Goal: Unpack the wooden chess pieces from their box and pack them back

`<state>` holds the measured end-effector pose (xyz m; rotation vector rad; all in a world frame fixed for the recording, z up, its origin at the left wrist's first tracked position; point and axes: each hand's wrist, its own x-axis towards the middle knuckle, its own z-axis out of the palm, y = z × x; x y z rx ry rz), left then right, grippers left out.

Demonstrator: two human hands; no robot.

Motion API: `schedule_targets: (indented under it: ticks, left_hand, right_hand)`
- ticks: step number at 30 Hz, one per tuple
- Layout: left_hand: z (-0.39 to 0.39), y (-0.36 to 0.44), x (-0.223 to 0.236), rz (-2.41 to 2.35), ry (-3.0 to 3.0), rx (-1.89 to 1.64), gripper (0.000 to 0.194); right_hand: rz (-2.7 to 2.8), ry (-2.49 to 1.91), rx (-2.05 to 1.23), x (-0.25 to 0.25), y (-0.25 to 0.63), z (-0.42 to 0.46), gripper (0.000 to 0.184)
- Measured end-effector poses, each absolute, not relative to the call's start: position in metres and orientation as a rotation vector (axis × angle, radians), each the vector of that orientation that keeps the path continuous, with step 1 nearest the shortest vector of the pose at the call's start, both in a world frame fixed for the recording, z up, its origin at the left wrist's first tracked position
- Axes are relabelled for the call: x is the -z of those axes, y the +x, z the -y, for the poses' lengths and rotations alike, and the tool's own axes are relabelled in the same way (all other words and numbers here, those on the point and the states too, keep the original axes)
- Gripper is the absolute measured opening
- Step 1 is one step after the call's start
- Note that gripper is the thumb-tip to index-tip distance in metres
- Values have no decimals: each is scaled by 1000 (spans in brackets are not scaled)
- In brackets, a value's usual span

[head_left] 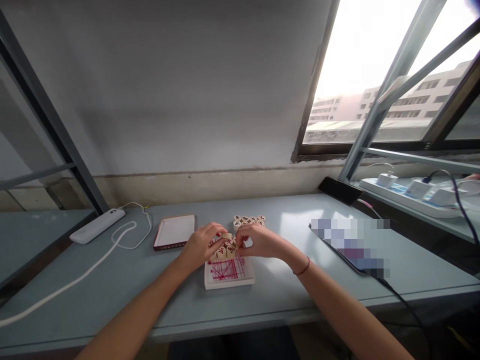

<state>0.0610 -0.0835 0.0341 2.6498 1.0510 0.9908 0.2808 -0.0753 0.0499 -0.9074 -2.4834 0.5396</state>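
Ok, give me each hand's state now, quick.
Left hand: closed, holding a pale, round, wooden-looking piece.
Right hand: fingers curled at pale, round, red-marked pieces; whether it holds one cannot be told.

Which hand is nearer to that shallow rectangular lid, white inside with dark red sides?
Left. The left hand is just to the right of the lid, not touching it; the right hand is farther right, beyond the left one.

Counter: open right of right hand, until flat device
Red-edged tray: obstructs left of left hand
Disc stack: just beyond right hand
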Motion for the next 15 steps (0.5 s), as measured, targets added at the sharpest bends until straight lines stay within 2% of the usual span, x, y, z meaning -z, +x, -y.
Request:
schedule_targets:
  ticks: [7,15]
  left_hand:
    - [85,62,-37,-1049,2621,-954,15]
    - [88,70,-34,-988,2726,-832,12]
  right_hand:
    - [2500,-897,-530,-48,282,71,8]
    - [2203,-1102,-341,-42,286,59,27]
